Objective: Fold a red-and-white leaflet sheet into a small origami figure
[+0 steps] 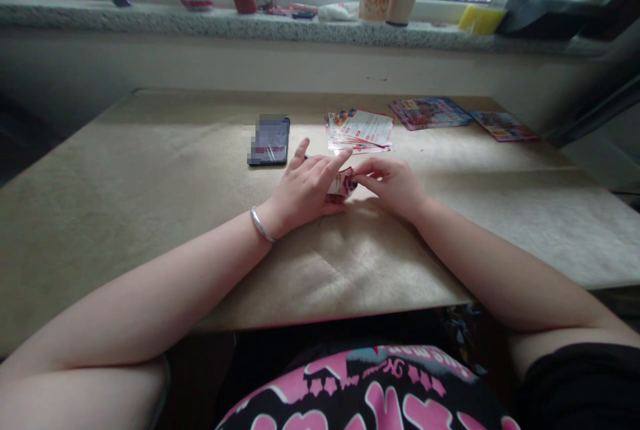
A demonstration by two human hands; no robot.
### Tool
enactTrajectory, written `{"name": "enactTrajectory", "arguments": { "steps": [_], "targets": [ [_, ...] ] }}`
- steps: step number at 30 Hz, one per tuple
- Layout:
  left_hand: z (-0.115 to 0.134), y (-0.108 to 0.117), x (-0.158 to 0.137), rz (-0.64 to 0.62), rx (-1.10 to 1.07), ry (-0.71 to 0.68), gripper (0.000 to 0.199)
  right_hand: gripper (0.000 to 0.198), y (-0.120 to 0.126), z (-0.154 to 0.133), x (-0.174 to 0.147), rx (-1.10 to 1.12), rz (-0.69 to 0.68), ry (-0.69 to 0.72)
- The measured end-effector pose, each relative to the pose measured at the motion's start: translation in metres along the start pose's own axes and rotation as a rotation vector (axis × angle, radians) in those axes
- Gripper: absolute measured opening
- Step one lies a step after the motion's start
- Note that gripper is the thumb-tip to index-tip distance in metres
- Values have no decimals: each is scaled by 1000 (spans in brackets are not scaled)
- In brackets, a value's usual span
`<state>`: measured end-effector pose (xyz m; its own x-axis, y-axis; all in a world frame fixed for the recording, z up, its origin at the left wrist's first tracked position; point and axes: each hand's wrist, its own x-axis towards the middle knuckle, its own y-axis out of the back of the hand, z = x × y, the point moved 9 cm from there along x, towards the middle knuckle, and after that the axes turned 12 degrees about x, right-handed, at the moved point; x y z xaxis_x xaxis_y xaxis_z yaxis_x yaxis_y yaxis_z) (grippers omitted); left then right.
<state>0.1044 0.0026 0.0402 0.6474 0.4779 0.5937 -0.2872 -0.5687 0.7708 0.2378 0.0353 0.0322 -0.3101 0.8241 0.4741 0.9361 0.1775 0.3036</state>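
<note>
The right hand [387, 180] pinches the edge of a small red-and-white printed piece [340, 185]; the left hand [307, 183] lies against its other side, seemingly to steady it, though whether its fingers close there is hidden. Just beyond the hands, loosely fanned cards [364, 127] sit on the table [125, 217], probably for easy reach. A phone [271, 140] lies past the left hand, perhaps set aside from the handling.
</note>
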Motion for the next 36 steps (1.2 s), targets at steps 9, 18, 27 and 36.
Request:
{"name": "enactTrajectory", "arguments": {
  "steps": [9, 18, 27, 36],
  "targets": [
    [1, 1, 0, -44, -77, 31, 99, 11, 1, 1, 0, 37, 26, -20],
    [5, -1, -2, -39, -75, -10, 98, 10, 7, -10, 0, -48, 68, 59],
    [0, 2, -2, 5, -152, -11, 95, 11, 6, -5, 0, 31, 38, 43],
    [-12, -9, -4, 12, -226, 54, 121, 14, -2, 0, -2, 123, 19, -4]
  ]
}}
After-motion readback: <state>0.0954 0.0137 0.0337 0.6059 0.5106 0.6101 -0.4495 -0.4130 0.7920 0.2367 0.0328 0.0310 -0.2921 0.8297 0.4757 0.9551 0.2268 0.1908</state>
